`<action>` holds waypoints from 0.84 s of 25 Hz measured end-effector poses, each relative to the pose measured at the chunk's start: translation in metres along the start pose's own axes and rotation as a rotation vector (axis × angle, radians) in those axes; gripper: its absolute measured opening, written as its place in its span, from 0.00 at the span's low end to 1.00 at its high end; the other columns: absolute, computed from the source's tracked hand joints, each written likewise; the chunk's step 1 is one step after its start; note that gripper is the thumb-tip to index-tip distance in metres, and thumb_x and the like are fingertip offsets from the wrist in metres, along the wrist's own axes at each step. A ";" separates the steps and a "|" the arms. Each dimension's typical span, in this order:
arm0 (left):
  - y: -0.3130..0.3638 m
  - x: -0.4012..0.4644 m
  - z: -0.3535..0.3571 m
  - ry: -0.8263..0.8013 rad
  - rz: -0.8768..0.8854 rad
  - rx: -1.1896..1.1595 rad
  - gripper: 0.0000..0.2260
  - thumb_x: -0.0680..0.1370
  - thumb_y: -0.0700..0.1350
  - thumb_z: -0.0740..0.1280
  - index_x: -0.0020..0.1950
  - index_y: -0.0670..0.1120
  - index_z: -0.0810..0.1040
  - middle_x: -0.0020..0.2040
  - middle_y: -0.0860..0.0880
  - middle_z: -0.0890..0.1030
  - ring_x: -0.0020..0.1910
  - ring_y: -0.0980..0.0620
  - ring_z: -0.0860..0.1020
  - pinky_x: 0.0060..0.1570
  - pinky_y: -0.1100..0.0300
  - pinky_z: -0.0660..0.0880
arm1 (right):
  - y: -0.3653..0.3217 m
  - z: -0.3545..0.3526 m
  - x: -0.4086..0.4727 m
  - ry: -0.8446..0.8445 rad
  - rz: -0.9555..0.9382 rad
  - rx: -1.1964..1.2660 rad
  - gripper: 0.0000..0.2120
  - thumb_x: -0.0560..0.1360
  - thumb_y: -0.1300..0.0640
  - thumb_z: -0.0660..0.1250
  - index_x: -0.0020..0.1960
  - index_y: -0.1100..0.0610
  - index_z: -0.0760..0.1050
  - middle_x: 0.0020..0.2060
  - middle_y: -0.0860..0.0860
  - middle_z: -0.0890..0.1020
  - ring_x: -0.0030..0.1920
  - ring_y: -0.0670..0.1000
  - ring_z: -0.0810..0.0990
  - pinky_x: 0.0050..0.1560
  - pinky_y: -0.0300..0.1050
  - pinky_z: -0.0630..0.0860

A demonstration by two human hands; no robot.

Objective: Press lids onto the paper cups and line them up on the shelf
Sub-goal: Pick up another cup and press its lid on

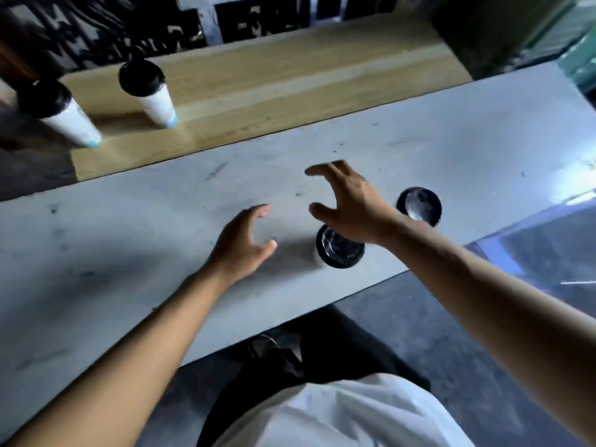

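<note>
**Two cups shelved, two waiting on the desk**

Nearest to us, at the front edge of the grey desk (pixel 129 240), stands a lidded cup (pixel 338 251); we take it as our landmark. Our left hand (pixel 243 241) hovers just to its left, fingers loosely spread, holding nothing. Our right hand (pixel 346 206) hangs just above and behind it, fingers splayed wide, thumb apart, also holding nothing. The two hands are apart, and neither touches the cup.

Right of the landmark and a little farther back sits a second cup (pixel 419 206), its black lid already on, partly hidden by our right wrist.

Far beyond, to the left, the wooden shelf (pixel 290 79) carries two finished cups (pixel 148 91) side by side near its left end.

We judge the step in hand to be picking up the near cup. To do it well, we should press around the lid's rim to check the seal, grip the cup by its wall rather than the lid, and set it upright just right of the shelved pair, keeping the row even.
</note>
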State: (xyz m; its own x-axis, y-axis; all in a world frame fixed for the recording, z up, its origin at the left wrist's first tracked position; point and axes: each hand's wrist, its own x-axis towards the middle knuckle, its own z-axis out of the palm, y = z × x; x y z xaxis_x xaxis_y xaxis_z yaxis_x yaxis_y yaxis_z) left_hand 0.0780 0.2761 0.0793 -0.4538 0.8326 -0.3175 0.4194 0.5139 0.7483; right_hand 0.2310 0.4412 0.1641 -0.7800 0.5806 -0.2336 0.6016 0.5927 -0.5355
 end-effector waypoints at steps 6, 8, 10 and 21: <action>0.026 -0.019 0.097 -0.155 -0.197 -0.084 0.51 0.60 0.54 0.83 0.78 0.51 0.64 0.75 0.48 0.74 0.73 0.49 0.73 0.73 0.49 0.70 | 0.042 0.037 -0.055 -0.187 0.062 -0.137 0.47 0.68 0.45 0.77 0.81 0.51 0.58 0.76 0.62 0.62 0.74 0.66 0.66 0.73 0.56 0.67; 0.030 -0.011 0.120 -0.142 -0.232 -0.112 0.42 0.57 0.53 0.82 0.70 0.54 0.72 0.63 0.53 0.82 0.63 0.50 0.80 0.64 0.49 0.78 | 0.051 0.041 -0.054 -0.206 0.056 -0.134 0.47 0.67 0.50 0.77 0.81 0.51 0.59 0.73 0.62 0.65 0.69 0.67 0.70 0.69 0.57 0.72; 0.038 -0.005 0.129 -0.102 -0.216 -0.119 0.35 0.59 0.53 0.79 0.65 0.54 0.76 0.57 0.54 0.84 0.57 0.52 0.83 0.55 0.54 0.81 | 0.062 0.037 -0.050 -0.210 0.057 -0.057 0.46 0.66 0.53 0.76 0.80 0.51 0.61 0.69 0.61 0.68 0.65 0.67 0.73 0.65 0.55 0.75; 0.147 -0.037 0.076 0.192 -0.218 0.006 0.29 0.65 0.63 0.77 0.61 0.59 0.71 0.50 0.59 0.82 0.48 0.56 0.82 0.49 0.54 0.80 | 0.106 -0.069 -0.007 -0.415 -0.116 0.592 0.30 0.68 0.43 0.69 0.70 0.39 0.70 0.56 0.52 0.79 0.50 0.50 0.79 0.53 0.46 0.77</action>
State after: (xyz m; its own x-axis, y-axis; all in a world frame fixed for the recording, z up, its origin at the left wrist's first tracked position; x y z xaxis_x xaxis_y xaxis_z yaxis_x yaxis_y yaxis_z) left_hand 0.2157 0.3368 0.1566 -0.6743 0.6483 -0.3536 0.3004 0.6782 0.6707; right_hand 0.3121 0.5385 0.1650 -0.9048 0.2037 -0.3739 0.4086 0.1688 -0.8970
